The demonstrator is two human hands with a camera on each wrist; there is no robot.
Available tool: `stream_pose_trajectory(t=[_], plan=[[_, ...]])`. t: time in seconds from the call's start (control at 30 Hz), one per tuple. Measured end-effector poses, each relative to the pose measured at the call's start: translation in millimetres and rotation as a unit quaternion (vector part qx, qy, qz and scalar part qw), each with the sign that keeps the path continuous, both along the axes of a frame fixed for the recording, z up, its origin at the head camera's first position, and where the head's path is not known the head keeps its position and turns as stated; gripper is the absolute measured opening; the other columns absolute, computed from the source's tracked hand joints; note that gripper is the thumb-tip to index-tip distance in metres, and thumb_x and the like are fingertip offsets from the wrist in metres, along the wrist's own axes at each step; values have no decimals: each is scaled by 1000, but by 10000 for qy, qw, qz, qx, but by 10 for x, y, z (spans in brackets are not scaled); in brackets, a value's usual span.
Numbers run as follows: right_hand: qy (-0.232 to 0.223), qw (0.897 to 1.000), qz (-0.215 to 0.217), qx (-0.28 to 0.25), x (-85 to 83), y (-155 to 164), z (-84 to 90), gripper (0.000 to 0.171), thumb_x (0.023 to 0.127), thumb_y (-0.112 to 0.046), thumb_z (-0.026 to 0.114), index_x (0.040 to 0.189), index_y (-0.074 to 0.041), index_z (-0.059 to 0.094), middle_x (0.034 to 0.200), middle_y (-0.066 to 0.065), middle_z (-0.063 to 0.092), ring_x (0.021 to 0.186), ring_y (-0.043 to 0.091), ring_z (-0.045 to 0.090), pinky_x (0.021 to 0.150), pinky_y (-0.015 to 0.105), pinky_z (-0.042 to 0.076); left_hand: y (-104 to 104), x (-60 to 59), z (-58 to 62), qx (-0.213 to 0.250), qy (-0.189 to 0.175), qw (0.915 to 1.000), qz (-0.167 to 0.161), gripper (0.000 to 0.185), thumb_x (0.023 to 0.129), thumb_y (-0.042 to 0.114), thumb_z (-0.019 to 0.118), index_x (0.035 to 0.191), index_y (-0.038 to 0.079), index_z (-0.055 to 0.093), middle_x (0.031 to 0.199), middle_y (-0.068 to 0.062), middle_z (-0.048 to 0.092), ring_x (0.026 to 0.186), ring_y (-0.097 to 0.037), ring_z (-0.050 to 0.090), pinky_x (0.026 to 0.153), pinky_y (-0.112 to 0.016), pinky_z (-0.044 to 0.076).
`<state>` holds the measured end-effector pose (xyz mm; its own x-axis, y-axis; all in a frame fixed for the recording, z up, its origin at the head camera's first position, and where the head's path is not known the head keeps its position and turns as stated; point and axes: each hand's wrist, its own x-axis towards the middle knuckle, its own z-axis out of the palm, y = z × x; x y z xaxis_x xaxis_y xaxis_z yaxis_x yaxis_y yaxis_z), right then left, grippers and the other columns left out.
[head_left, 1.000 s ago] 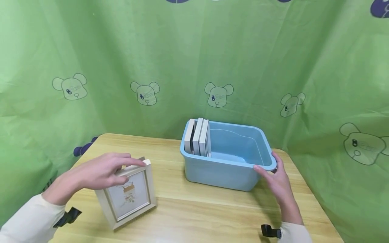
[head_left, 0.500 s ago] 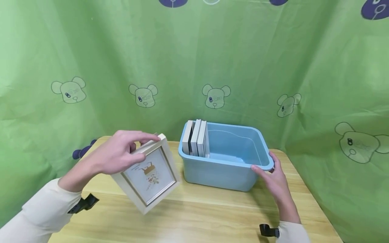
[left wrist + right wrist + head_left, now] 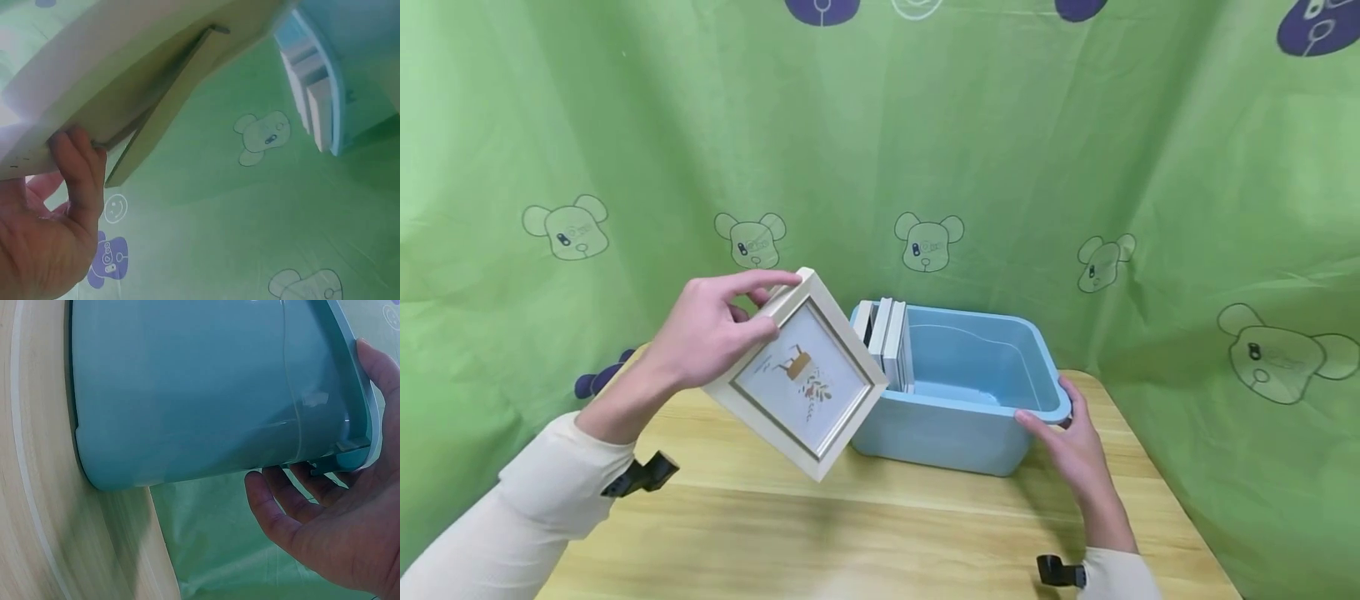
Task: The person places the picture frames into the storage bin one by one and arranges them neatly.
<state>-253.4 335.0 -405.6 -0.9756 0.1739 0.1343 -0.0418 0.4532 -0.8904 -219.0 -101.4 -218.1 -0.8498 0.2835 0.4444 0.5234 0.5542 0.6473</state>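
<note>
Left hand (image 3: 703, 337): its grip is closing round the top corner of the picture frame (image 3: 801, 377), the thumb lying on the front edge and the fingers curling behind; the left wrist view is showing a fingertip (image 3: 78, 165) pressing on the frame's brown back, next to the fold-out stand (image 3: 164, 119).
Picture frame: it is hanging in the air above the table (image 3: 880, 533), tilting like a diamond with one corner pointing to 6 o'clock, its printed front facing me; it is sitting at about 9 o'clock from the blue bin (image 3: 970, 433), its right corner overlapping the bin's left end as I am seeing it.
Right hand (image 3: 1075, 450): it is resting against the bin's right front corner, at about 4 o'clock of the bin, the thumb lying along the rim and the fingers reaching under the lip; the right wrist view is showing those fingers (image 3: 294, 500) loosely curling beneath the rim, so the grip is holding the bin lightly.
Blue bin: it is standing on the table, open at the top.
Stored frames (image 3: 887, 342): three white ones are standing on edge inside the bin, packed together against its left wall.
Backdrop (image 3: 1000, 150): a green curtain with bear prints is hanging behind the table.
</note>
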Motion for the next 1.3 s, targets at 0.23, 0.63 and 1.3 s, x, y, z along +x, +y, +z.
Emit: stream_pose_trajectory(t=[0.23,0.63,1.3], plan=[[-28,10000,-2,90,-6,-2,1,96,76,-44,64,144,-27,-1,148,14,17,131,38,23,102,60,24,152,-92,100,462,-191,9982,316,49,73,12,59,117,33,56,93,-7,60,65,-18,64,47,-29,53],[-109,9999,-22,68,1,17,-9,97,76,-46,64,143,-30,-3,148,14,16,132,38,22,102,60,23,479,-431,257,985,-145,9940,444,50,73,15,58,119,33,54,88,-6,59,70,-20,64,48,-29,54],[18,10000,17,57,-31,45,-37,97,75,-45,66,144,-28,0,147,14,19,131,37,24,102,60,24,1050,-1011,96,1176,-413,9874,970,46,75,24,59,120,34,53,83,-2,61,69,-17,62,47,-25,53]])
